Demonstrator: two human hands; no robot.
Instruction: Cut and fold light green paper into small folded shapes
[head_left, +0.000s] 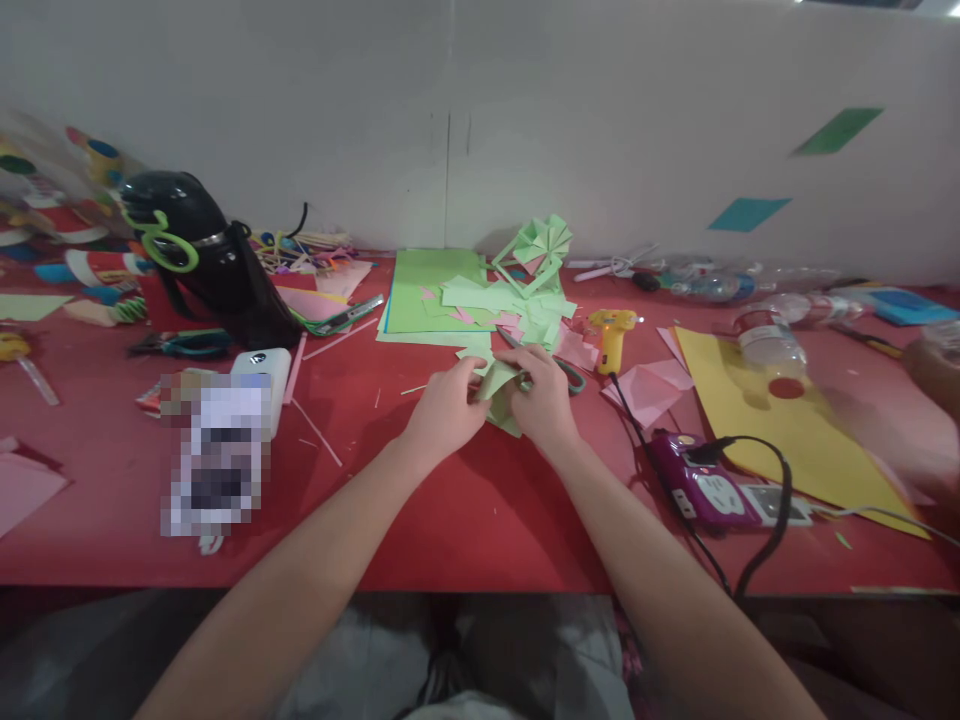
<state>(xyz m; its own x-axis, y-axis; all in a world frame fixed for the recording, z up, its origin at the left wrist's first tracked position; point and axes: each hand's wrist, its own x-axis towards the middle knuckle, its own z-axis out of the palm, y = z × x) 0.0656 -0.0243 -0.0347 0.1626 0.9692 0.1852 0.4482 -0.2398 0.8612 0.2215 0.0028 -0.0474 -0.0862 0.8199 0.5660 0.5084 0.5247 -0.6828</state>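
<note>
Between my two hands is a piece of light green paper [496, 380], held just above the red tabletop. My left hand [452, 405] pinches its left side, and my right hand [546, 398] grips its right side. Part of the paper is hidden by my fingers. A pair of scissors [576, 377] lies just beyond my right hand, partly covered by it. Green paper scraps [536, 320] and small pink pieces are heaped behind my hands. At the back stands a pleated green paper shape [544, 245].
To the right are a yellow glue gun [613, 340], a purple power strip [705, 485] with cords, yellow paper [795, 430] and plastic bottles [772, 340]. On the left stand a black bottle [214, 255] and a white power bank [262, 375]. Another person's blurred arm [934, 380] reaches in at the right.
</note>
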